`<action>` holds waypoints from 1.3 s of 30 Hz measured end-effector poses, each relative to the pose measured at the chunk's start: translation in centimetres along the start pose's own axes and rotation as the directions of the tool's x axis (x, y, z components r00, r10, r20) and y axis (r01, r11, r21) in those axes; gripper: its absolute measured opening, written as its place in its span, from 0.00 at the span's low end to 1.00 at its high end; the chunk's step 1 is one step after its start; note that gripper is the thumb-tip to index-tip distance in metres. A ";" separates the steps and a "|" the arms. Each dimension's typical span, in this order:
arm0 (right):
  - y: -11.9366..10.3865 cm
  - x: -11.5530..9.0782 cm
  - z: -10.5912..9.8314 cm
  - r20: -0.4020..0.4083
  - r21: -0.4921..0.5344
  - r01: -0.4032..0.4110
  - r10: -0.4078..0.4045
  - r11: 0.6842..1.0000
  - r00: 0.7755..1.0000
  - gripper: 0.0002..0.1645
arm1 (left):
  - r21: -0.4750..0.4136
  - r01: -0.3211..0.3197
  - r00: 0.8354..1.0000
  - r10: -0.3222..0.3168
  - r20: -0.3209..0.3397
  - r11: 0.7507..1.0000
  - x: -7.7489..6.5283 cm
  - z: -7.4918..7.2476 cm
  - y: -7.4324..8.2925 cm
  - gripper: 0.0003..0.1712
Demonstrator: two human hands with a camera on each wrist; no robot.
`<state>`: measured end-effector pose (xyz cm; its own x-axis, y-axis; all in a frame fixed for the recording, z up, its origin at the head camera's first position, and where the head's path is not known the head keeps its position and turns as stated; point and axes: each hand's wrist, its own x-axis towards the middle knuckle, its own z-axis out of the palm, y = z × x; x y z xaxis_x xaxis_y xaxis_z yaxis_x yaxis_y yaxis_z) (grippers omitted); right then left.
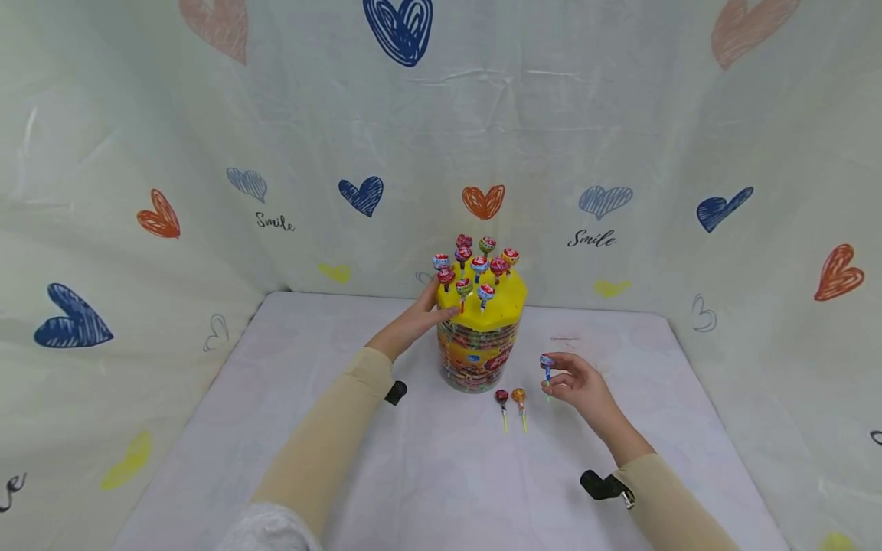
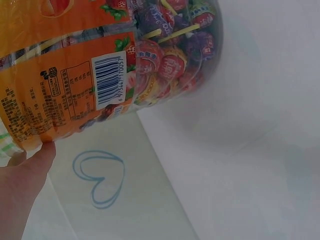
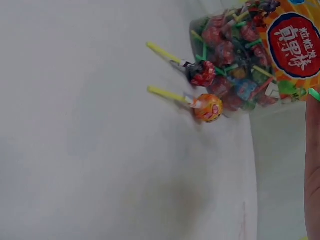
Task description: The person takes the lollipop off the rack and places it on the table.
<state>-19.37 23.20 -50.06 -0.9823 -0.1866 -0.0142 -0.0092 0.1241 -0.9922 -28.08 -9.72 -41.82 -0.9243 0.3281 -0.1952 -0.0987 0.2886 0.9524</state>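
Note:
A clear candy jar with an orange label stands upright, full of wrapped lollipops. Several lollipops stick up out of its yellow lid. My left hand holds the jar at the lid's left side, thumb across the front; the left wrist view shows the thumb by the label. To the right of the jar, my right hand pinches a blue-wrapped lollipop, head up and stick down, above the table. Only its green stick end shows in the right wrist view.
Two lollipops lie on the white-covered table in front of the jar, one dark red and one orange, both with yellow sticks. A heart-printed curtain hangs behind the table and along its sides.

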 end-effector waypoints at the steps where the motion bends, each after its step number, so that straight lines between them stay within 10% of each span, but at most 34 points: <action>1: 0.3 0.0 -0.1 0.005 -0.017 -0.030 0.030 0.999 1.000 0.33 | -0.002 0.003 1.000 -0.003 -0.002 1.000 0.0 0.0 0.0 0.57; 20: 5.4 0.7 -0.3 0.072 -0.221 -0.172 0.192 0.960 0.979 0.34 | -0.021 0.011 1.000 -0.011 -0.007 1.000 -0.2 0.1 0.2 0.57; 39: 5.8 1.0 0.3 0.085 -0.415 -0.053 0.096 0.908 0.992 0.29 | -0.040 -0.037 0.999 0.038 0.003 0.999 0.0 0.2 0.0 0.54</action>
<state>-20.36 23.42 -55.84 -0.9592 -0.2560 -0.1203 -0.0343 0.5273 -0.8490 -28.02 -9.54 -41.85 -0.9261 0.3415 -0.1600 -0.0786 0.2403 0.9675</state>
